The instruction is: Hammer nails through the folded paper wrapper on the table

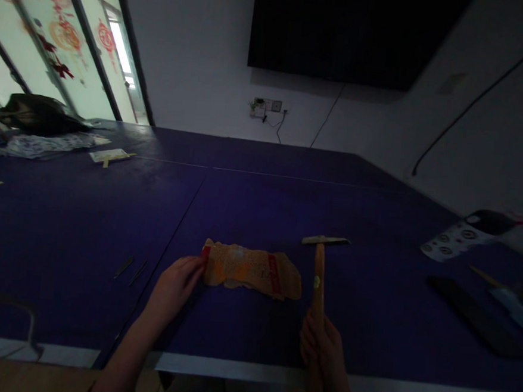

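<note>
Right grip [323,343] is wrapped round the hammer [319,272]; near the counter's [234,331] front edge, left grip [182,277] pinches the left end of what looks like a crumpled wrapper [250,270] — lightly, best for steadying without tearing.

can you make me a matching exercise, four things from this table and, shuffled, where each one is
1. hammer
2. left hand
3. long black object
4. black bag

A. at the table's far left, near the glass panels
B. gripped by its wooden handle in the right hand
C. on the right side of the purple table
D. touching the left end of the brown packet

Pairs: 1-B, 2-D, 3-C, 4-A
</note>
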The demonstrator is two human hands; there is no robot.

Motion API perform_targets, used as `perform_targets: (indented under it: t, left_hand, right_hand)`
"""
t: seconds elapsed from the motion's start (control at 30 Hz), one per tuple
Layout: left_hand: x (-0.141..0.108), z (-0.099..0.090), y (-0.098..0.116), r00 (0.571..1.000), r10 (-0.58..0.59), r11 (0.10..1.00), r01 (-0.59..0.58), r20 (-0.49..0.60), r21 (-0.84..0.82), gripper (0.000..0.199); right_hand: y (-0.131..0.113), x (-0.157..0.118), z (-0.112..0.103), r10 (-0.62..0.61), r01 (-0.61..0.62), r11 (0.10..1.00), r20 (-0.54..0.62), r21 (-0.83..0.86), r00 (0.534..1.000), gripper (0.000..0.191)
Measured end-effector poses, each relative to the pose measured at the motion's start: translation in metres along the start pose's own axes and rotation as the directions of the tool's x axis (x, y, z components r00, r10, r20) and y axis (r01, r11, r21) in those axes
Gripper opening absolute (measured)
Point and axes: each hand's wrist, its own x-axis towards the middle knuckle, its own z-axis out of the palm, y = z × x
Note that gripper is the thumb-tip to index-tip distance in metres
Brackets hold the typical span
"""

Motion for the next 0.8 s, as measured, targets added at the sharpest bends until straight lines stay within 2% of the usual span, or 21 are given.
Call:
perform_targets:
  t: [0.07,0.17,0.33,0.5,0.67,0.8]
  left_hand:
    - [-0.025,0.002,-0.022,0.997,-0.063,0.994,0.067,-0.052,0.088,0.033]
    - [-0.053,0.011,-0.051,0.992,-0.077,0.968,0.097,-0.097,0.230,0.034]
    - [-0.066,0.017,-0.079,0.966,-0.196,0.896,0.246,-0.168,0.369,0.043]
    - [-0.063,0.016,-0.078,0.968,-0.232,0.876,0.249,-0.092,0.414,0.044]
    - [-0.060,0.012,-0.066,0.972,-0.218,0.884,0.235,-0.090,0.405,0.044]
    - [-0.060,0.009,-0.065,0.973,-0.206,0.911,0.228,-0.100,0.344,0.038]
  right_hand:
    - [0.001,0.000,0.000,0.021,-0.021,1.000,0.010,-0.011,1.000,0.038]
    - [0.001,0.000,0.000,0.044,-0.044,0.998,0.000,-0.039,0.999,0.040]
    - [0.002,0.000,-0.002,0.052,-0.054,0.994,-0.029,-0.092,0.998,0.043]
    - [0.004,0.000,-0.003,0.015,-0.014,0.991,0.004,-0.137,1.000,0.038]
    - [0.003,-0.001,-0.001,0.002,-0.002,0.990,0.002,-0.138,1.000,0.036]
    - [0.002,0.000,-0.002,-0.006,0.009,0.988,0.019,-0.153,1.000,0.035]
